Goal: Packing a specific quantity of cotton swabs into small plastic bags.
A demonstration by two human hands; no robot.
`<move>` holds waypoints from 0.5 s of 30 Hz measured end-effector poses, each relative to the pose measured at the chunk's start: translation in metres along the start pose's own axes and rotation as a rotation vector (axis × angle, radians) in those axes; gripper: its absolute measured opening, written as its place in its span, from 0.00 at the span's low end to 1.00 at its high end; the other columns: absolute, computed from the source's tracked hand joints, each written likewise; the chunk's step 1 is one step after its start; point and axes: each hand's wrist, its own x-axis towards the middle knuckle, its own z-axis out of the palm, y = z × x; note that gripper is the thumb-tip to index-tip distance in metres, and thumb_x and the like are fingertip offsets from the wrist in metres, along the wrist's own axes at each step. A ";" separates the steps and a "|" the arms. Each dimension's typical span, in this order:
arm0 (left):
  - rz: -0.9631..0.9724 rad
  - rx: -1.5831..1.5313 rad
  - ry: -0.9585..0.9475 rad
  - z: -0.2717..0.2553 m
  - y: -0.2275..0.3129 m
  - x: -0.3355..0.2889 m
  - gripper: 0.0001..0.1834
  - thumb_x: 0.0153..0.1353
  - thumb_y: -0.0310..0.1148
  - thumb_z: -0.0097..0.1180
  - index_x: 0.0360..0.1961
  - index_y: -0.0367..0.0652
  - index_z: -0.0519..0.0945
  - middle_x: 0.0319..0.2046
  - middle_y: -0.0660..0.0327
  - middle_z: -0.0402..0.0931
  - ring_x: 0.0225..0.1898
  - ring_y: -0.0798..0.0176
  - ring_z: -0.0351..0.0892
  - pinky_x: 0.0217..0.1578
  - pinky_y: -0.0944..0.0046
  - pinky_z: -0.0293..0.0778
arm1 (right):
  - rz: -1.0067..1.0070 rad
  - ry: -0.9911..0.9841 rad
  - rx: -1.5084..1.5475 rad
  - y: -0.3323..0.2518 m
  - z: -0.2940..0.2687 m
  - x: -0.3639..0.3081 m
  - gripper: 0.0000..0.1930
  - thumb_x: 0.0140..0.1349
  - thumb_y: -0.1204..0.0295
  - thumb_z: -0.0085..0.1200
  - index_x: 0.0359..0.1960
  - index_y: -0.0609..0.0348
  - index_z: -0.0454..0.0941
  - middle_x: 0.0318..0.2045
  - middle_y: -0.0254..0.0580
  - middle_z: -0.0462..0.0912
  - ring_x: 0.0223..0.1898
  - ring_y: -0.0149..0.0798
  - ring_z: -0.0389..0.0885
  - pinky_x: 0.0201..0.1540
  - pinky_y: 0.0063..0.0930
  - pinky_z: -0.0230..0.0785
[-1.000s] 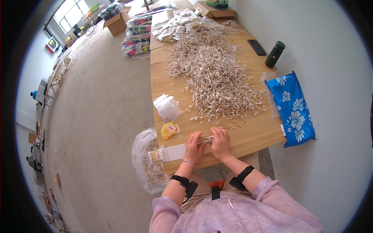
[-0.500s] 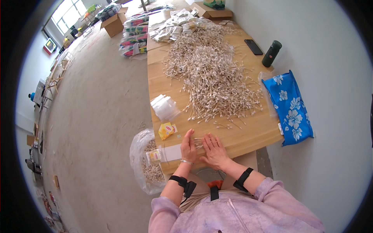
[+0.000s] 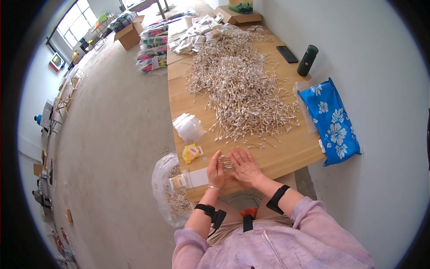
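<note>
At the near edge of the wooden table (image 3: pixel 291 152), my left hand (image 3: pixel 216 172) stands on its side with the fingers stretched out. Across from it my right hand (image 3: pixel 245 167) lies flat, palm down, fingers extended. A small row of cotton swabs (image 3: pixel 227 162) lies between the two hands, side by side, partly covered by them. A flat white strip (image 3: pixel 197 178) runs left from my left hand. At its outer end, by the table's left edge, sits a clear packet of cotton swabs (image 3: pixel 178 181) with a yellow label. Beyond my hands spreads a large heap of loose cotton swabs (image 3: pixel 251 98).
Clear bags (image 3: pixel 189 127) and yellow printed cards (image 3: pixel 191 153) lie at the left. A blue flowered pack (image 3: pixel 333 123), a dark bottle (image 3: pixel 307 60) and a phone (image 3: pixel 287 54) line the right. A plastic sack of swabs (image 3: pixel 163 190) stands below the left edge.
My right hand has shifted slightly up and right, widening the gap to my left hand, so more of the swab row shows. The whole view has tilted a little.
</note>
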 end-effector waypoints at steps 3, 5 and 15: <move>0.020 0.071 -0.041 -0.008 -0.001 -0.004 0.24 0.61 0.22 0.46 0.60 0.37 0.67 0.58 0.47 0.68 0.61 0.53 0.67 0.59 0.61 0.63 | 0.043 0.167 0.291 0.009 -0.001 -0.008 0.36 0.59 0.61 0.50 0.67 0.63 0.52 0.68 0.54 0.50 0.71 0.52 0.44 0.70 0.47 0.35; 0.024 0.105 -0.089 -0.009 0.008 -0.005 0.28 0.58 0.23 0.50 0.62 0.37 0.64 0.61 0.46 0.64 0.64 0.51 0.62 0.62 0.59 0.60 | 0.106 0.299 0.482 0.015 0.000 -0.012 0.34 0.59 0.69 0.49 0.66 0.63 0.53 0.68 0.55 0.50 0.70 0.53 0.45 0.70 0.46 0.38; 0.054 0.341 -0.251 -0.005 0.019 -0.005 0.48 0.43 0.26 0.66 0.67 0.37 0.54 0.66 0.47 0.53 0.69 0.45 0.47 0.67 0.52 0.50 | 0.287 0.443 1.121 -0.016 0.011 0.017 0.30 0.54 0.79 0.42 0.63 0.66 0.56 0.68 0.54 0.52 0.71 0.52 0.46 0.71 0.38 0.39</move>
